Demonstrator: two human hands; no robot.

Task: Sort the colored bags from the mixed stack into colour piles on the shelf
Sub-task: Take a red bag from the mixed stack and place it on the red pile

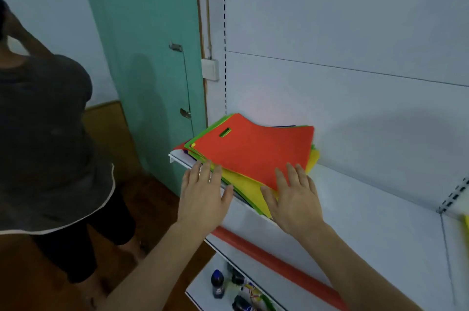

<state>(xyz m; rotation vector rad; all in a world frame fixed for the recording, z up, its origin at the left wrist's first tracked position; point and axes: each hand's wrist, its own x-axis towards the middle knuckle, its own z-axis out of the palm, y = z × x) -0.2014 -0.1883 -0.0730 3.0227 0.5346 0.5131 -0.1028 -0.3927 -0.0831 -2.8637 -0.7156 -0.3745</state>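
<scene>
Where mixed stack (251, 156) sits: orange bag (256, 148) tops yellow, green layers.

Matt felt-like cloth bags (253, 151), smooth white painted metal-looking shelf (368, 209) with glossy red plastic edge strip (279, 262), matt teal painted door (152, 44), brown wood floor (142, 199), glossy plastic bottles (217, 284).
</scene>
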